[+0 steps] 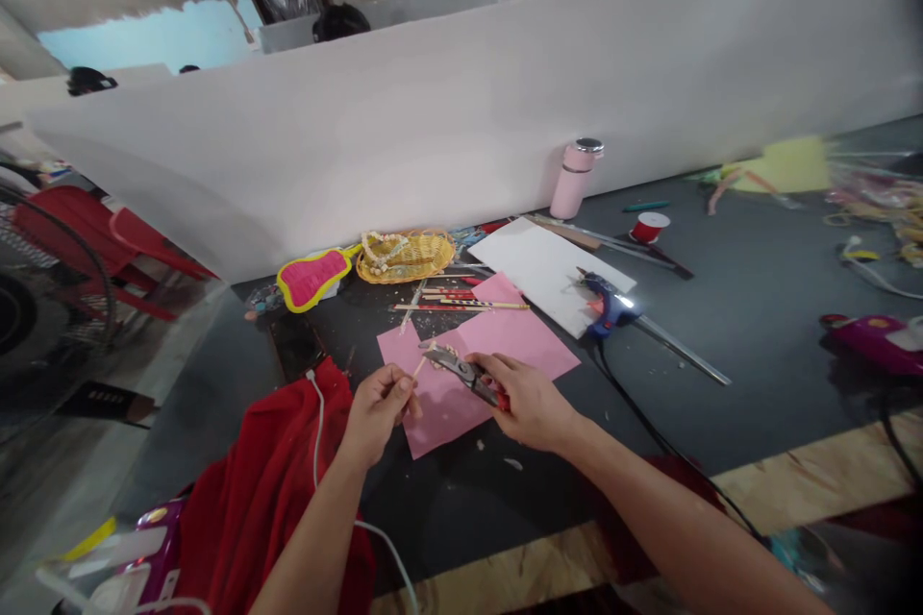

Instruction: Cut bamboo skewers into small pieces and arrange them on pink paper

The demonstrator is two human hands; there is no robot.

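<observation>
Stick (419, 367), pinched in left hand (382, 406); cutters (468, 375), clasped in right hand (530, 404), blades (439, 356) beside stick. Apparent step: trimming; next cut calls for steady grip.

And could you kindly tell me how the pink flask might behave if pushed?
The pink flask would likely tip if pushed near its top, being tall and narrow. Its smooth-looking sides may feel slippery. Its round body could roll once toppled.

- thin pale stick (419, 366), one end hidden in the left fingers (399, 388);
- red-handled grey metal pliers (470, 375), grip partly covered by the right fingers (499, 367);
- round black wire fan (15, 312), cut off at left;
- pale scraps (512, 464), too small to identify
</observation>
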